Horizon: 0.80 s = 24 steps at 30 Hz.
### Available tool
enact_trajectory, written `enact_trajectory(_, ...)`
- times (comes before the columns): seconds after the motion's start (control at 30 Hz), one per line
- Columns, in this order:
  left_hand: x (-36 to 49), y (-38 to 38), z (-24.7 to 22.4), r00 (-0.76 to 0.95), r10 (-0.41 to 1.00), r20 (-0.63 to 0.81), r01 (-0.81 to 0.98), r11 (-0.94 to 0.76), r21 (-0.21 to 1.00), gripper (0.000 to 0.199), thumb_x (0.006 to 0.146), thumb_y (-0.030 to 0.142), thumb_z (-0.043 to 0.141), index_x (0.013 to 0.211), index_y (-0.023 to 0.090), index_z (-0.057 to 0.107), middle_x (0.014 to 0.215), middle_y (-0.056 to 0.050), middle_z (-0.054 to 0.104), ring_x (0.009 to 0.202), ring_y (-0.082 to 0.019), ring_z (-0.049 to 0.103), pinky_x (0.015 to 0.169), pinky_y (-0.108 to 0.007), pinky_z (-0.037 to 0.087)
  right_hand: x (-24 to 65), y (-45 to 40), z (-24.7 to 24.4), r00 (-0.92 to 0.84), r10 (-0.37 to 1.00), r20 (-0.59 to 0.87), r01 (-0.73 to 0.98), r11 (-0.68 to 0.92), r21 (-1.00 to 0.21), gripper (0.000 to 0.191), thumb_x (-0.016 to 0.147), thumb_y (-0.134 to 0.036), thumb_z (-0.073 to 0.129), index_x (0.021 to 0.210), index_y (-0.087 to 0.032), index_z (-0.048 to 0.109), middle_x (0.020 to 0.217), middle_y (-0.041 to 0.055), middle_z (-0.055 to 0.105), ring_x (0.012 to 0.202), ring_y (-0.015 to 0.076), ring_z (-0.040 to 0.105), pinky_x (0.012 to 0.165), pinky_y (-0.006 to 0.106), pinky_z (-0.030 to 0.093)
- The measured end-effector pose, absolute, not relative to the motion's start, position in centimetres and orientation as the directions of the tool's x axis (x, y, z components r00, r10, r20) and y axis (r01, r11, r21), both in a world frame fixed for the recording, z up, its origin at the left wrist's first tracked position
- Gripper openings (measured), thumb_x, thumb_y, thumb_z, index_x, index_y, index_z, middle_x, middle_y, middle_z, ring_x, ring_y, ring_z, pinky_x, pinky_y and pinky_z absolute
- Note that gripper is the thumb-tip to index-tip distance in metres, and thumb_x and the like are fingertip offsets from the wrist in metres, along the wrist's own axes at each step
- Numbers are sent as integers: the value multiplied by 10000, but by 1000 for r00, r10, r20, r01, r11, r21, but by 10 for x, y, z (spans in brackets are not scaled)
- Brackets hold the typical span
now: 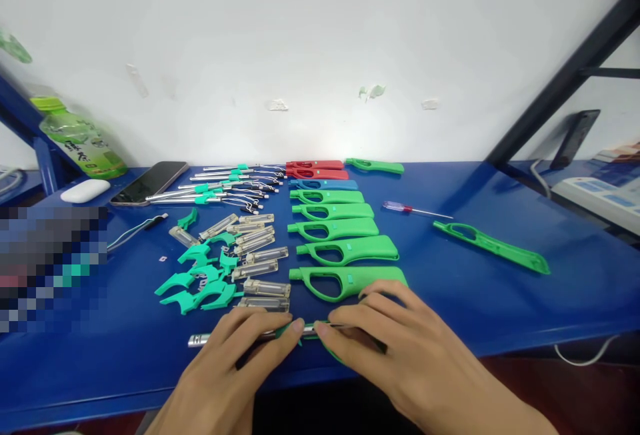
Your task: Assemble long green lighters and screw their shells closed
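Note:
Close to the table's front edge, my left hand [240, 348] is closed with thumb and fingers around a slim silver lighter tube [199, 340], whose slotted tip sticks out to the left. My right hand [400, 342] grips a green lighter handle shell [334, 355] at the tube's other end, mostly hidden under the fingers. Both thumb tips meet near the joint. Beyond the hands lies a column of green, blue and red lighter handles [375, 248]. Left of them are clear fuel tanks [267, 287] and teal triggers [183, 300]; farther back are several metal tubes with wires [200, 195].
A screwdriver [397, 206] and an open green half shell [500, 248] lie to the right. At the back left are a phone [150, 183], a white case [85, 190] and a bottle [83, 138]. A white wall rises behind the blue table [450, 308].

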<state>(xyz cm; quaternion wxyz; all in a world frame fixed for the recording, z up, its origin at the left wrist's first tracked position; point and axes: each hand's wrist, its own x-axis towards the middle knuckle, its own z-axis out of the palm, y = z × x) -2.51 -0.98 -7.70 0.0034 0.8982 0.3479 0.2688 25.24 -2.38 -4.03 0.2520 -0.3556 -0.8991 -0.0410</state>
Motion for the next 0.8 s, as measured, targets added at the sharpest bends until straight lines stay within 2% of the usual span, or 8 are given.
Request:
enact_trajectory(0.07, -24, -11, -76, 607, 631, 484, 625, -755, 200, 578, 1000, 48, 483, 1439, 373, 671, 1233, -15, 799, 1108, -193, 769, 921, -256, 649, 258, -26, -36, -607, 631, 483, 658, 740, -139, 337, 1150, -177, 439, 1267, -246, 748, 1099, 1, 816, 953, 171, 729, 950, 350, 510)
enact_trajectory(0.17, -22, -13, -76, 581, 654, 485, 643, -734, 220, 586, 991, 22, 463, 1395, 375, 700, 1232, -8, 799, 1116, -180, 768, 927, -239, 637, 274, -33, -30, -537, 654, 533, 682, 709, -182, 289, 1120, -197, 524, 1293, -253, 748, 1134, 15, 826, 991, 172, 756, 947, 329, 551)
enact_trajectory(0.27, -20, -14, -78, 550, 673, 495, 656, -715, 242, 594, 993, 22, 446, 1388, 382, 704, 1239, -6, 797, 1116, -176, 770, 929, -236, 632, 293, -41, -29, -413, 700, 583, 736, 633, -239, 198, 1073, -229, 615, 1184, -245, 779, 1051, 37, 831, 909, 181, 779, 825, 303, 611)
enact_trajectory(0.4, -22, -11, -82, 554, 647, 523, 625, -739, 252, 532, 1029, 102, 465, 1422, 382, 688, 1220, -22, 805, 1091, -193, 782, 892, -239, 646, 308, -47, -39, -315, 766, 560, 789, 540, -295, 120, 1040, -302, 678, 1046, -272, 794, 963, 19, 824, 830, 185, 791, 709, 281, 640)
enact_trajectory(0.7, -25, -13, -83, 566, 655, 501, 626, -736, 257, 369, 1090, 323, 475, 1390, 335, 689, 1270, -38, 775, 1131, -197, 756, 931, -248, 640, 303, -42, -52, -300, 797, 524, 747, 538, -391, 108, 1037, -216, 687, 1054, -274, 777, 969, 22, 780, 847, 177, 738, 739, 280, 640)
enact_trajectory(0.8, -25, -15, -83, 552, 672, 494, 643, -720, 261, 373, 1096, 304, 471, 1396, 349, 688, 1283, -28, 770, 1155, -193, 749, 947, -244, 633, 305, -42, -54, -320, 812, 488, 735, 538, -413, 161, 1039, -187, 674, 1115, -286, 776, 1007, 20, 764, 886, 178, 724, 755, 280, 637)
